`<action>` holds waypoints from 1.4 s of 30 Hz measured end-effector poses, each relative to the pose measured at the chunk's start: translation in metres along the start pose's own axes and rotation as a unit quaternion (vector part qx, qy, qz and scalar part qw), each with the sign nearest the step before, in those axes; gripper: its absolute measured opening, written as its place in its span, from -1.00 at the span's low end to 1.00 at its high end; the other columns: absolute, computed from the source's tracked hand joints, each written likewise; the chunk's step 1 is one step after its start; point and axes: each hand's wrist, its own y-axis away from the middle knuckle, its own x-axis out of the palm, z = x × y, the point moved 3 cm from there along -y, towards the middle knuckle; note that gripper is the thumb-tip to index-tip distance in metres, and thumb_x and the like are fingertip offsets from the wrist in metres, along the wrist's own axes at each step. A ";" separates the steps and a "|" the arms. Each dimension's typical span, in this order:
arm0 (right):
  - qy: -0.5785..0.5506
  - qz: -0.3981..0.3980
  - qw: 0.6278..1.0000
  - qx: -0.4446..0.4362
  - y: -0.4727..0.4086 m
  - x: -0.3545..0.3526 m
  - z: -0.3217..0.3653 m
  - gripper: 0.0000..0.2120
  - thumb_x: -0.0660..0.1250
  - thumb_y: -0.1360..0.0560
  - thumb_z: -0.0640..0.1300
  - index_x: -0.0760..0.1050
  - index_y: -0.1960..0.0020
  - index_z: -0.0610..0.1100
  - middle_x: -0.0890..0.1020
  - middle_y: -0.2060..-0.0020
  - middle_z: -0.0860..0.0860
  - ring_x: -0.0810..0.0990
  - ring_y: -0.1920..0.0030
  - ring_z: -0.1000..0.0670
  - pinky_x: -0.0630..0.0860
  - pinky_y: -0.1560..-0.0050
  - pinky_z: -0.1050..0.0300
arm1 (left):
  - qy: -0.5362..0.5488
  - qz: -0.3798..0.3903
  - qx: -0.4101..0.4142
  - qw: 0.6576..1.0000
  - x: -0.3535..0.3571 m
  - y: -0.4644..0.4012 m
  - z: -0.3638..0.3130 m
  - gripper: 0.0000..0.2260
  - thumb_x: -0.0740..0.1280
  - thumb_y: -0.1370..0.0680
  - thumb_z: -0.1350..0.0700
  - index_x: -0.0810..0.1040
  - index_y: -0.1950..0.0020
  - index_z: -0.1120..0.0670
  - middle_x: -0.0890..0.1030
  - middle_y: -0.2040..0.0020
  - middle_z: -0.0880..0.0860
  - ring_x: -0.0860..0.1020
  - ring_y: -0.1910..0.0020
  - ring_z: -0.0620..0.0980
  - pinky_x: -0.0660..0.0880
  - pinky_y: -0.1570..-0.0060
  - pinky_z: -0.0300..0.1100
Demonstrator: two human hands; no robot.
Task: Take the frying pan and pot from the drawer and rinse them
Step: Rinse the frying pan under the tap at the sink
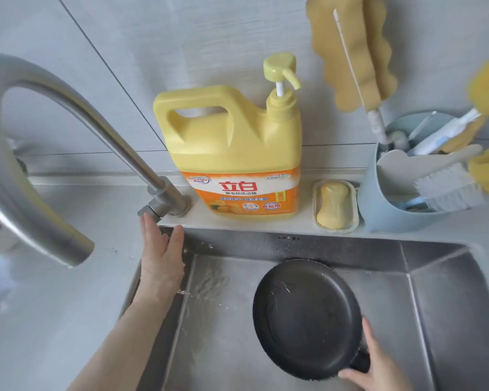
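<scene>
right hand (378,362) gripped the frying pan (307,320) at the root of its stubby handle, thumb curled under the near rim, fingers laid along the right side; held the dark pan inside the steel sink (424,292), wet streaks and droplets showing on its inner face. just up and left of that grip, water rippled on the sink floor by the left wall. left hand (161,255) reached further up and left still, fingers straight and together, holding nothing, fingertips touching the lever at the base of the faucet (48,153); thumb spread apart near the sink's back corner. spout arched over to the far left of both hands, blurred and close to the camera. on the ledge above the pan-holding grip stood a yellow detergent jug (232,153) with a pump top, just beside the faucet base. directly above the grip, well apart, lay a yellow soap bar (332,207) in a pale dish. up and right of the grip stood a blue holder (384,210) with brushes and sponge wands leaning out. could not see the pot anywhere.
</scene>
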 end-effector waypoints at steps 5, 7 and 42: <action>0.180 0.003 0.983 -0.020 0.010 -0.009 0.006 0.30 0.58 -0.09 0.25 -0.32 -0.48 0.28 0.39 -0.09 0.43 0.51 -0.32 0.09 0.44 -0.15 0.19 | -0.113 -0.053 0.107 0.986 0.010 0.031 0.035 -0.25 0.40 -0.54 0.20 0.03 -0.60 0.07 0.02 -0.61 0.05 0.18 -0.56 0.09 0.29 -0.44 0.04; 0.207 0.004 0.978 -0.008 0.014 -0.007 0.013 0.28 0.58 -0.15 0.24 -0.33 -0.49 0.25 0.40 -0.07 0.40 0.50 -0.31 0.11 0.43 -0.05 0.26 | -0.183 0.033 0.099 0.978 0.036 0.041 0.064 -0.17 0.44 -0.50 0.23 -0.01 -0.60 0.01 0.01 -0.60 0.07 0.12 -0.57 0.10 0.27 -0.46 0.12; 0.379 0.082 0.918 -0.083 0.099 -0.022 0.124 0.23 0.48 -0.09 0.32 -0.35 -0.43 0.46 0.54 0.21 0.12 0.52 0.22 0.16 0.43 0.23 0.28 | -0.135 0.455 0.045 0.879 -0.002 0.107 0.079 0.21 0.64 -0.23 0.21 -0.14 -0.53 -0.35 0.39 -0.35 -0.20 0.54 -0.19 -0.05 0.56 -0.12 -0.18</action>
